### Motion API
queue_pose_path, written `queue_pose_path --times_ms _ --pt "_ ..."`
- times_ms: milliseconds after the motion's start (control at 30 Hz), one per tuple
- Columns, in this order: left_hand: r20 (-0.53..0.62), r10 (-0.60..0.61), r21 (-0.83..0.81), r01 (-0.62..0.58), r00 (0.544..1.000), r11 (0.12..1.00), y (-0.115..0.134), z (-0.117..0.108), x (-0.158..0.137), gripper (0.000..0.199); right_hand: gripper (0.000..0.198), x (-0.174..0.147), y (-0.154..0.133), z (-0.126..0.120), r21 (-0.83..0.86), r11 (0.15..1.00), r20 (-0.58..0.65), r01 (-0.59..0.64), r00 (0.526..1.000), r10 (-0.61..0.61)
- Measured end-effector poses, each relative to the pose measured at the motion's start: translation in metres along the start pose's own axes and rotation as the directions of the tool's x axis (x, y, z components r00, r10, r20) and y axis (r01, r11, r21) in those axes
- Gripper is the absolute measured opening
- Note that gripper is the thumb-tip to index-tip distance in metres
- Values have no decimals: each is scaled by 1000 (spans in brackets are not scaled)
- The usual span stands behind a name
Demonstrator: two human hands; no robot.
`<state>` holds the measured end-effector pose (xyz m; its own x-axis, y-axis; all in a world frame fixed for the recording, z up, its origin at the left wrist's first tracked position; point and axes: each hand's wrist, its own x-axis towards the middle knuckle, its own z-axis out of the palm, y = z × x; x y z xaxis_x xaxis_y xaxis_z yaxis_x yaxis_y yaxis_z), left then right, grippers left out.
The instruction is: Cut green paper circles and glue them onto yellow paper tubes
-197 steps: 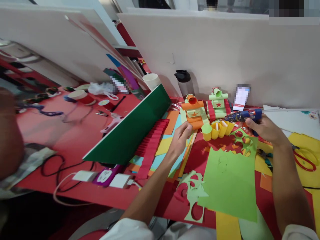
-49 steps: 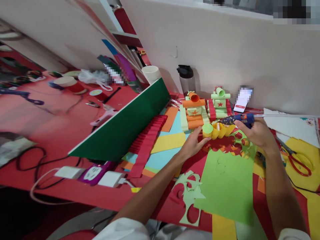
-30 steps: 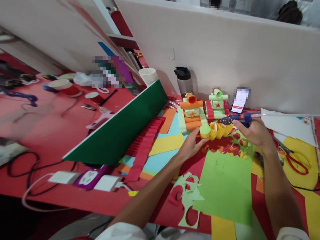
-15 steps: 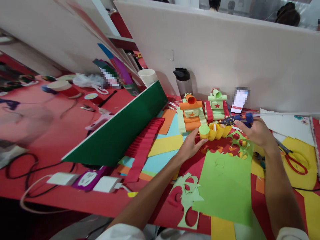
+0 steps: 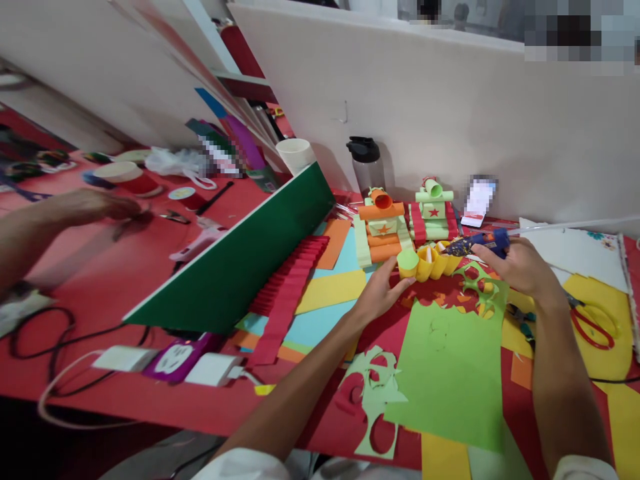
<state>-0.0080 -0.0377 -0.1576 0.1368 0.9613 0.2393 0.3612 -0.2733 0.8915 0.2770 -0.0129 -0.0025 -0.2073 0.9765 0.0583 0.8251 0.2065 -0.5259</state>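
Observation:
A row of yellow paper rolls (image 5: 438, 261) lies at the back of the red table, and the leftmost roll has a round green paper cap (image 5: 407, 259). My left hand (image 5: 381, 290) grips this capped roll at its left side, thumb in front. In my right hand (image 5: 517, 267) is a dark blue hot glue gun (image 5: 480, 244), its nozzle pointing left at the open top of a roll farther right. Behind the rolls stand an orange paper model (image 5: 382, 230) and a green and red paper model (image 5: 434, 212), each built from rolled tubes with a star.
A green board (image 5: 240, 260) leans to the left of pleated red paper (image 5: 290, 297). Green sheets (image 5: 450, 373), paper scraps and scissors (image 5: 590, 323) lie near my arms. Far left, another person's hand (image 5: 100, 203) reaches over the table. A bottle (image 5: 365, 163) and phone (image 5: 479, 201) stand behind.
The glue gun has shifted slightly right along the row, its tip now over a roll farther right. Another person's arm has come in from the left. My left hand has stayed put.

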Motion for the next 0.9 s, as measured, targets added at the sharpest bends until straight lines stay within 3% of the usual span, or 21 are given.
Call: queue_pose_path --times_ms 367,900 --pt "6 -18 -13 18 1000 1000 4 -1 0 45 46 0 -1 -3 138 989 6 60 998 -62" --pt "1 1 -5 -1 1000 1000 6 -1 0 43 53 1 -1 -2 46 999 44 19 999 -21"
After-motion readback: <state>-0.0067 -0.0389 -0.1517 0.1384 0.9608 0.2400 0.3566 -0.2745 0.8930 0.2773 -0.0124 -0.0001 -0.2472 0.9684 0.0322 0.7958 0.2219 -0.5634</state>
